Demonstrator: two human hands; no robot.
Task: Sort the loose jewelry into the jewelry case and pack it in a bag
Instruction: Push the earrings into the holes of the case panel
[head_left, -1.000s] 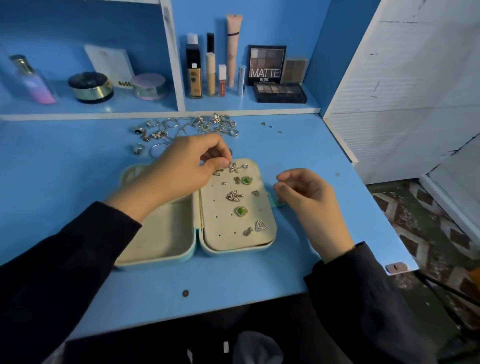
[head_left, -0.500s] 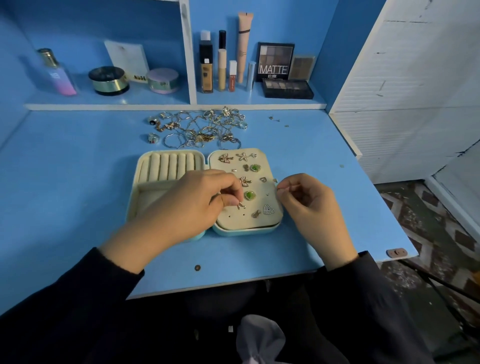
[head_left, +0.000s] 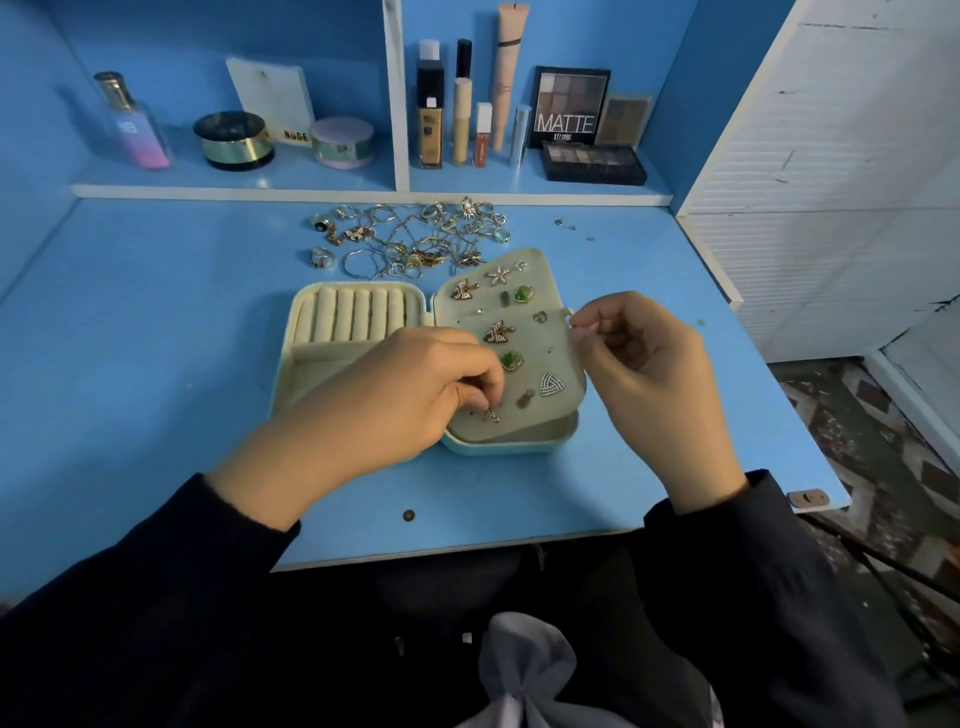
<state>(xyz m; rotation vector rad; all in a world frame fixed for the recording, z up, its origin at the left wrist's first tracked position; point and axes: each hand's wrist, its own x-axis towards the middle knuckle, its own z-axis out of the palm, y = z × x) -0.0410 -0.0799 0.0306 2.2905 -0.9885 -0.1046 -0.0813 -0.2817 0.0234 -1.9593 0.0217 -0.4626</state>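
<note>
Lifted since half a second ago, the earring panel (head_left: 530, 344) now tilts up out of the right half of the open jewelry case (head_left: 317, 366). Its right edge is raised by the right hand (head_left: 644, 374), whose grip pinches the small tab (head_left: 569, 313) there. The left hand (head_left: 395, 405) stays low over the panel's near corner, its grip pinching a small earring (head_left: 491, 414) against the felt. Pinned earrings (head_left: 498, 331), among them butterflies, a star and green stones, dot the panel. Ring rolls (head_left: 353, 319) fill the case's left half. Loose jewelry (head_left: 415, 239) lies heaped on the blue bench (head_left: 156, 312) just behind the case, below a shelf (head_left: 337, 189) of cosmetics (head_left: 431, 130).
</note>
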